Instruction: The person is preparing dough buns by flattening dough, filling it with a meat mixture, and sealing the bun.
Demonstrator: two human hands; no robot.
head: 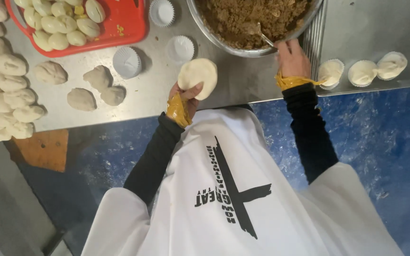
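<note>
A flattened dough round is held over the bench edge while filling is spooned from a bowl.

The steel bench (243, 90) carries a large metal bowl (200, 23) of brown crumbly filling (243, 16), set within reach of the right hand (291, 58), which is closed around a spoon (262, 34) whose handle slants down-right from the filling. A red tray (129, 23) of halved eggs, dough lumps and paper cups are kept to the left. The dough round (198, 75) is cradled flat, face up, on the half-open fingers of the left hand (186, 97); being near-circular, no clear long axis is shown.
</note>
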